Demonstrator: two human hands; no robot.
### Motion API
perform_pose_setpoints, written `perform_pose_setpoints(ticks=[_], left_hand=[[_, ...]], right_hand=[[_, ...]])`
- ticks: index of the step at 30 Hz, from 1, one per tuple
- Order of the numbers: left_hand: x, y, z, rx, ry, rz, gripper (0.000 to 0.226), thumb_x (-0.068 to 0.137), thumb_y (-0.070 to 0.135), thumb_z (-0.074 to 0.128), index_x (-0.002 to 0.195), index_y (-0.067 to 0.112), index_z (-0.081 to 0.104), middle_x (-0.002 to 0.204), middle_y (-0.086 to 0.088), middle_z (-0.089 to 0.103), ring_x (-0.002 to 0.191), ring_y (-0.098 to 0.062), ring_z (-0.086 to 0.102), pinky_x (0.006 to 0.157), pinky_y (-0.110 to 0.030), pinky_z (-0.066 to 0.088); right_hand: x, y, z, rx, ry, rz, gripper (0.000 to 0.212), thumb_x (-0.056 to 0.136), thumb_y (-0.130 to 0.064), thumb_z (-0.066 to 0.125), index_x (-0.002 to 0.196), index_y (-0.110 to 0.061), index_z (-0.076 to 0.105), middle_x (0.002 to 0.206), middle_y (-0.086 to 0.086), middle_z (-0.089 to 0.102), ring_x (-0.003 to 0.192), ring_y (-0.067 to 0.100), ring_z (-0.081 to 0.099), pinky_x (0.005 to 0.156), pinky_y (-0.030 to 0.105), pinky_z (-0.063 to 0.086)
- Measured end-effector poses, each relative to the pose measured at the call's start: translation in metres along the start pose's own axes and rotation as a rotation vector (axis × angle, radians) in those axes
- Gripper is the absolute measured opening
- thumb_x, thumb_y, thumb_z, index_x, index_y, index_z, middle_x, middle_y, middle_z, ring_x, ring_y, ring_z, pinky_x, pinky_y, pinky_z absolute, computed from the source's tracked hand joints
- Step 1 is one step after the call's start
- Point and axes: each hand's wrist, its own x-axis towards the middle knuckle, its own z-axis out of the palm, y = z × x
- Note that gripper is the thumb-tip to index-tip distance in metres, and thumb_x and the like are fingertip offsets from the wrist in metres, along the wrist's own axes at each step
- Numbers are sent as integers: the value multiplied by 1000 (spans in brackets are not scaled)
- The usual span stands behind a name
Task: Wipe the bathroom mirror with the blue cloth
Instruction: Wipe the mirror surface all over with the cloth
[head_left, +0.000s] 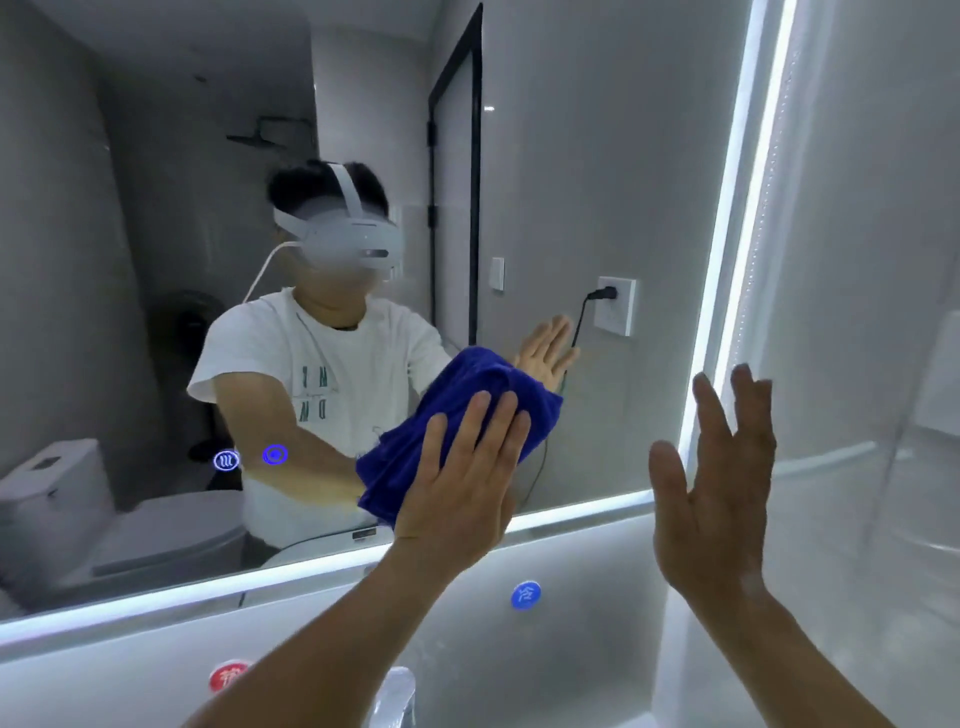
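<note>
Cloth (452, 400) pressed to mirror (597, 182) under flat left hand (462, 483) — right hand (711, 493) spread; sticker (525, 595) "冷".

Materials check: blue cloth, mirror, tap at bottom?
The blue cloth looks like plush microfibre or terry: matte, thick soft folds under the left hand. The mirror is glass, glossy, with a sharp reflection and lit edge strip. The tap is probably chromed metal: shiny, but blurred.

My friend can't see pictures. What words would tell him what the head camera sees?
A left hand presses a blue cloth flat against the bathroom mirror, near its glowing lower right corner. The right hand is raised beside it, open and empty. The mirror reflects a person in a white T-shirt and headset, and a toilet.
</note>
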Motion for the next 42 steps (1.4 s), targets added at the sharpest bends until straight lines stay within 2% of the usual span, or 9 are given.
perform_pose_setpoints(ticks=[11, 18, 20, 22, 25, 27, 28, 36, 42], left_hand=[[-20, 17, 10, 80, -331, 680, 104, 83, 39, 63, 155, 5, -4, 164, -15, -8, 150, -37, -10, 118, -54, -5], [52, -40, -16, 99, -396, 1048, 87, 85, 40, 60, 156, 18, 16, 162, 1, 20, 151, -25, 6, 121, -47, -2], [84, -66, -29, 103, -380, 1025, 82, 87, 40, 55, 156, 20, 15, 163, 2, 15, 152, -24, -3, 121, -47, -5], [118, -94, -45, 120, -349, 984, 78, 89, 39, 51, 156, 21, 16, 164, 4, 12, 152, -22, -5, 122, -47, -5], [164, -138, -70, 192, -290, 871, 75, 90, 41, 46, 156, 24, 17, 164, 4, 9, 153, -22, -1, 122, -47, 0], [189, -163, -86, 236, -233, 773, 73, 91, 43, 45, 156, 24, 18, 164, 4, 11, 153, -22, 1, 122, -47, 2], [200, -175, -94, 260, -197, 715, 73, 91, 44, 45, 156, 24, 17, 163, 4, 12, 153, -22, 2, 123, -47, 2], [252, -266, -139, 267, 29, 131, 72, 95, 46, 37, 157, 22, 11, 165, 2, 10, 152, -17, 2, 120, -49, 19], [241, -313, -160, 230, 156, -220, 73, 92, 43, 34, 157, 18, 12, 165, 0, 12, 152, -14, -1, 123, -42, 8]], right_hand=[[8, 77, 21, 4, -88, 80, 62, 99, -53, 25, 150, -19, 30, 163, 4, 15, 151, 23, 9, 115, 61, 20], [20, 83, 32, 57, -66, 41, 60, 98, -46, 32, 149, -15, 36, 164, -2, 11, 151, 21, 7, 122, 35, -1], [27, 78, 34, 88, -54, 75, 64, 98, -56, 23, 150, -19, 34, 164, -5, 7, 151, 20, 6, 122, 38, -1], [58, 44, 34, 145, -18, 48, 71, 100, -61, 14, 144, -12, 40, 161, 10, 20, 147, 34, 22, 112, 65, 14], [97, 8, 40, 88, 136, -83, 72, 105, -47, 12, 122, 11, 51, 133, 34, 50, 116, 54, 55, 64, 68, 41], [105, -4, 42, 184, 62, -119, 63, 99, -61, 17, 146, -23, 36, 158, -4, 25, 148, 15, 20, 115, 47, 15], [108, -6, 46, 247, 66, -111, 59, 97, -64, 19, 148, -35, 30, 157, -14, 18, 147, 1, 8, 113, 17, -2], [163, -72, 56, 358, 105, -182, 59, 94, -42, 35, 149, -19, 35, 161, -2, 18, 151, 17, 6, 119, 45, 14], [198, -114, 50, 346, 128, -241, 62, 94, -45, 31, 149, -17, 35, 161, -13, 10, 150, 9, 1, 121, 40, 9]])
